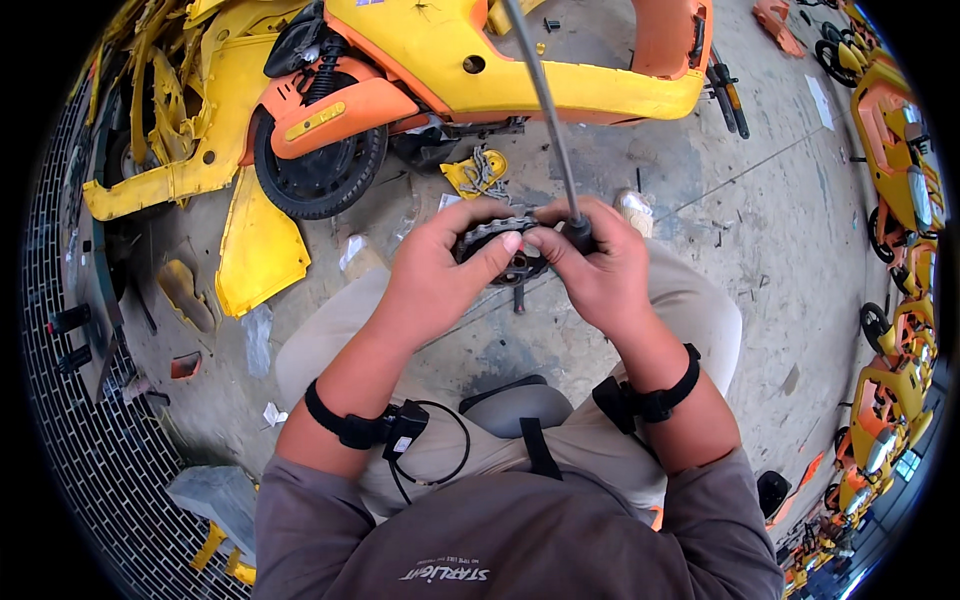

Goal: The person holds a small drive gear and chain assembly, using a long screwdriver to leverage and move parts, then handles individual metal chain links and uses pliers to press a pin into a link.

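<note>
Both my hands pinch a dark, greasy round metal part [518,262] with a chain-like upper edge, held above the floor between my knees. My left hand [440,258] grips its left side, thumb across the front. On the other side my right hand [604,262] has its thumb against the part. Also in the right hand is a long-shafted tool, like a screwdriver [556,120], its dark handle at the fingers and its shaft rising past the top of the view. Fingers and shadow hide much of the part. Below it a short metal stub [519,298] shows; whether it is attached, I cannot tell.
A yellow and orange scooter [480,70] lies ahead, its black wheel [320,165] at left. A yellow piece with a chain [478,173] rests on the floor near my hands. Yellow panels [262,250] pile up left; scooters [890,400] line the right. A grey block [215,500] stands lower left.
</note>
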Demonstrator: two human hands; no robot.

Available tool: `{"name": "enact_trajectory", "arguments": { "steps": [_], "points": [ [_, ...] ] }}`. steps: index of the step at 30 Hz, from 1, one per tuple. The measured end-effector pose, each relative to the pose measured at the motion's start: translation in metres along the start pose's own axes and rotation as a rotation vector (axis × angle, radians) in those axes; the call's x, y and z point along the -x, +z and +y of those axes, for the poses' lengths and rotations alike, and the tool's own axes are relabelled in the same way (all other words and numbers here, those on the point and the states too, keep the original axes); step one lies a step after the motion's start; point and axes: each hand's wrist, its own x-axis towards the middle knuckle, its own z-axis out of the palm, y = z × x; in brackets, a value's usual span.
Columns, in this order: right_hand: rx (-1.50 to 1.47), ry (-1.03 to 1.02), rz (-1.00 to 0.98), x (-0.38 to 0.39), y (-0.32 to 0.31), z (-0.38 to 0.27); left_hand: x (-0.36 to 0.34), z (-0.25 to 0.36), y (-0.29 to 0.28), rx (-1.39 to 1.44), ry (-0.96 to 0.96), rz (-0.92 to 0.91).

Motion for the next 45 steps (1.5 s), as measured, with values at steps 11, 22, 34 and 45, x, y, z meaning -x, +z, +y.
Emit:
{"name": "enact_trajectory", "arguments": {
  "steps": [11, 22, 34, 45],
  "points": [
    [-0.118, 0.259, -0.118, 0.008, -0.038, -0.010, 0.002, 0.005, -0.002, -0.084, -0.033, 0.030],
    [0.078, 0.081, -0.147, -0.001, -0.024, -0.021, 0.007, 0.001, 0.014, -0.060, -0.090, 0.005],
    [0.226, -0.141, -0.116, 0.001, -0.014, -0.007, 0.010, -0.013, 0.023, -0.132, 0.081, 0.074],
    [0.242, -0.078, -0.047, 0.004, -0.007, -0.010, 0.017, -0.009, 0.030, -0.157, 0.068, 0.157]
  ]
}}
